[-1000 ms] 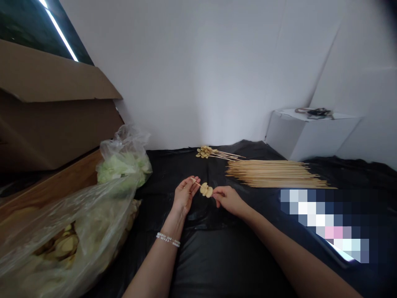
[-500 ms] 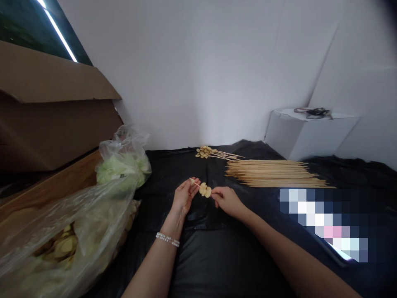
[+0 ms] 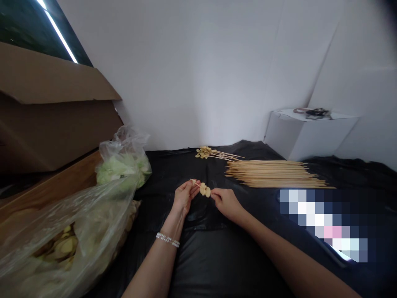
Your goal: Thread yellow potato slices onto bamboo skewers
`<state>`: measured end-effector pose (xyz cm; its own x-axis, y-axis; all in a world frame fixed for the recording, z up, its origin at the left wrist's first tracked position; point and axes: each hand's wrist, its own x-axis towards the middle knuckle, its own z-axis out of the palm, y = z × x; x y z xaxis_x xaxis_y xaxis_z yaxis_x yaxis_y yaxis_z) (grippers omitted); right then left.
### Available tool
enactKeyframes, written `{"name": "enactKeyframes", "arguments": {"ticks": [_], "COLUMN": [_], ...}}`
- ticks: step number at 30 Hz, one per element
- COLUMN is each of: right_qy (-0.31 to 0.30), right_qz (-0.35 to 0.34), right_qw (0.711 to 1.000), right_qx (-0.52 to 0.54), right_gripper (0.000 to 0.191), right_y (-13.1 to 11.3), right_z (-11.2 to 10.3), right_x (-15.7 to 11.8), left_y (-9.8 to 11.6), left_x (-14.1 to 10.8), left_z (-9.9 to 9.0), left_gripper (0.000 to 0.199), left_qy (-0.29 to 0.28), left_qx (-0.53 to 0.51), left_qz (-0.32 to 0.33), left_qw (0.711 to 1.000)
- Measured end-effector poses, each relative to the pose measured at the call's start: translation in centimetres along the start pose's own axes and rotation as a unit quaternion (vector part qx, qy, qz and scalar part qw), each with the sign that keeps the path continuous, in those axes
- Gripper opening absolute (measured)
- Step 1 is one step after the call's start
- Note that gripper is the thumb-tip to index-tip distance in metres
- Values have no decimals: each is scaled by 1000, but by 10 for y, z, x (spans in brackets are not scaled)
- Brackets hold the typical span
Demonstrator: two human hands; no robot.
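Left hand (image 3: 182,198) fingers (image 3: 190,187) pinch the tip end of a thin skewer (image 3: 196,183); right hand (image 3: 226,202) fingers pinched on its other end, just right of the pale slices (image 3: 205,190) threaded on it, probably potato. Skewer held just above the black-covered desk (image 3: 192,248). Beyond: finished skewers (image 3: 207,152), a pile of bare sticks (image 3: 273,174). Left: plastic bag of slices (image 3: 58,244), bag of greens (image 3: 122,163), cardboard box (image 3: 52,107).
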<state>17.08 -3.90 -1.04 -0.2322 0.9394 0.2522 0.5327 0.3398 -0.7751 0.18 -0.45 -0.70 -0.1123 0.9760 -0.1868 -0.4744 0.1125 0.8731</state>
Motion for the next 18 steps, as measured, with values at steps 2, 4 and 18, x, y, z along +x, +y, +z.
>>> {"name": "enactKeyframes", "arguments": {"ticks": [2, 4, 18], "right_qy": [15, -21, -29], "right_qz": [-8, 24, 22], "right_qw": [1000, 999, 999], "right_qx": [-3, 34, 29], "right_gripper": [21, 21, 24], "right_y": [-2, -2, -1], "right_z": [0, 0, -1], "right_x": [-1, -1, 1], "left_y": [-1, -1, 1], "left_x": [0, 0, -3], "left_z": [0, 0, 4], "left_gripper": [11, 12, 13], "left_qy": [2, -1, -4], "left_qx": [2, 6, 9], "left_qz": [2, 2, 0], "left_qw": [1000, 1000, 1000]}}
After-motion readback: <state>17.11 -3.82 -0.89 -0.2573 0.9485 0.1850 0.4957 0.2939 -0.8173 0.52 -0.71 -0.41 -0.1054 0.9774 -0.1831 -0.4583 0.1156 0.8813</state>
